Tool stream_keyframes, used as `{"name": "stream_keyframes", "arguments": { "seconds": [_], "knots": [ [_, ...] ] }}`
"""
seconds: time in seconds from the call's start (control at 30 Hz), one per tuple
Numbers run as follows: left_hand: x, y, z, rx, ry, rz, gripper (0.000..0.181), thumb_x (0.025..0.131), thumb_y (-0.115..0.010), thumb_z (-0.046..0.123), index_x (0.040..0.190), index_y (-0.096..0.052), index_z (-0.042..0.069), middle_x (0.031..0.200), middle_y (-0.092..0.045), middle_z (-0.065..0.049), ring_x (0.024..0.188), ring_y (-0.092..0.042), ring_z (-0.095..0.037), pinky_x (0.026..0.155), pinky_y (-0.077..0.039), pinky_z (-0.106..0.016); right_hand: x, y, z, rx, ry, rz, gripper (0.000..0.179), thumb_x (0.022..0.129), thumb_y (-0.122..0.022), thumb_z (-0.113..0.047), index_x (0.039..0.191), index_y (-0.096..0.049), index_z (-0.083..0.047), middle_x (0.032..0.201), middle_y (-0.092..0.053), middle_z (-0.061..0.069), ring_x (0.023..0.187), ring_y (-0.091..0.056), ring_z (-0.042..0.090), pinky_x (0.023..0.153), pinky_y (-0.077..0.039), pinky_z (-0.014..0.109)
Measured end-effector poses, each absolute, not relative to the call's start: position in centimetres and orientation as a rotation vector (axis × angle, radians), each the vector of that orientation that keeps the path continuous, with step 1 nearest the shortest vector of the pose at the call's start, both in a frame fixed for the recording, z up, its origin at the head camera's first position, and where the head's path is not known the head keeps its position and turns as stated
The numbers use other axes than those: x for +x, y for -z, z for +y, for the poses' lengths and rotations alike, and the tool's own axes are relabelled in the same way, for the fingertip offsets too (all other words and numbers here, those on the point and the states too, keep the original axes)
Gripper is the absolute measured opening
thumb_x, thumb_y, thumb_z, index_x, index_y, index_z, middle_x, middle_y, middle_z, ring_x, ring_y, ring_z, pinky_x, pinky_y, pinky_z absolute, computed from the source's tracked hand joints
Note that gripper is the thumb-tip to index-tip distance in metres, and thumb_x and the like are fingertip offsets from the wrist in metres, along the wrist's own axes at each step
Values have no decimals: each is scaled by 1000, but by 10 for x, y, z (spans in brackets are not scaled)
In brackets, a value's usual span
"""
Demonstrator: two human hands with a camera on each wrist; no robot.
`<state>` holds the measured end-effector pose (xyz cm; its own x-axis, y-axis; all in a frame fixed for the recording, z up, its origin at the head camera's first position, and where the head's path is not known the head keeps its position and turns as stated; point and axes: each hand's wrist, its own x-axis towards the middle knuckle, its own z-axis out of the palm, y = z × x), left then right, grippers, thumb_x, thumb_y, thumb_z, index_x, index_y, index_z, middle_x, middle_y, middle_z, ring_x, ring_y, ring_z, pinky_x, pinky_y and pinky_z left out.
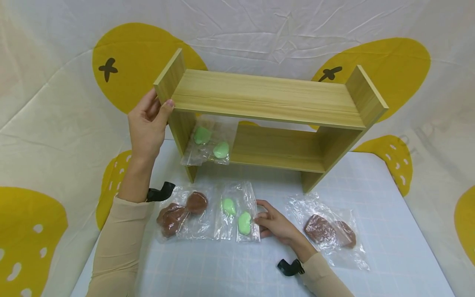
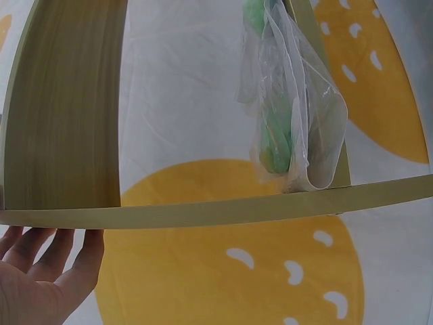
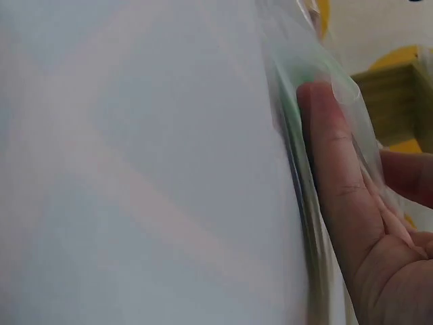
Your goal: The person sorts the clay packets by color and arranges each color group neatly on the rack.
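Head view gives you the whole layout: a wooden two-board shelf point(image 1: 267, 99) standing toward the back edge of the worktop point(image 1: 208, 268), with the person's left grip point(image 1: 148, 123) wrapped around its left side panel point(image 1: 168, 78), thumb in front. Left wrist view misses that thumb, but it does show four fingers point(image 2: 85, 261) lined up on the panel's outer side. It also gets the shelf bag point(image 2: 318, 135) side-on, all folded up near the panel; from the head it just looks flat, at the left end of the lower board, reaching about to the front edge.

The right grip point(image 1: 274, 222) is pinched on the right edge of the held bag point(image 1: 231, 227), mid-worktop in front of the shelf. Right wrist view is the close-up: clear film right up against a finger point(image 3: 338, 156), pretty blurry otherwise.

Counts: four green pieces, two in the shelf bag and two in the held bag (can't tell if that's one bag folded or two overlapping). Brown ones: two in the right brown bag point(image 1: 330, 233), toward the worktop's right edge, and at least two in the left brown bag point(image 1: 182, 214), toward the left edge. Two black wrist pieces point(image 1: 162, 192), one per arm.
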<state>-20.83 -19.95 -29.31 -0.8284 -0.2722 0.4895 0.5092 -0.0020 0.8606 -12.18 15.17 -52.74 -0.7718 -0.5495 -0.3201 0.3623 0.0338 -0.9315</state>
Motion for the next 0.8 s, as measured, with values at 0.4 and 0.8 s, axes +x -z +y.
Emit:
{"name": "stream_keyframes", "arguments": {
  "seconds": [0.4, 0.8],
  "knots": [
    [-208, 294, -200, -238, 1878, -1742, 43, 92, -73, 8, 134, -66, 15, 131, -65, -10, 118, -63, -26, 96, -51, -38, -118, 522, 160, -309, 1860, 1584, 73, 95, -60, 3, 156, -23, -12, 112, -67, 14, 82, -67, 21, 65, -60, 33],
    [-209, 294, -200, -232, 1885, -1732, 44, 92, -73, 6, 134, -66, 14, 131, -64, -11, 118, -62, -26, 96, -51, -38, -114, 502, 164, -300, 1868, 1627, 74, 96, -62, 0, 156, -21, -11, 107, -63, 9, 79, -60, 14, 68, -59, 32]
  ]
}}
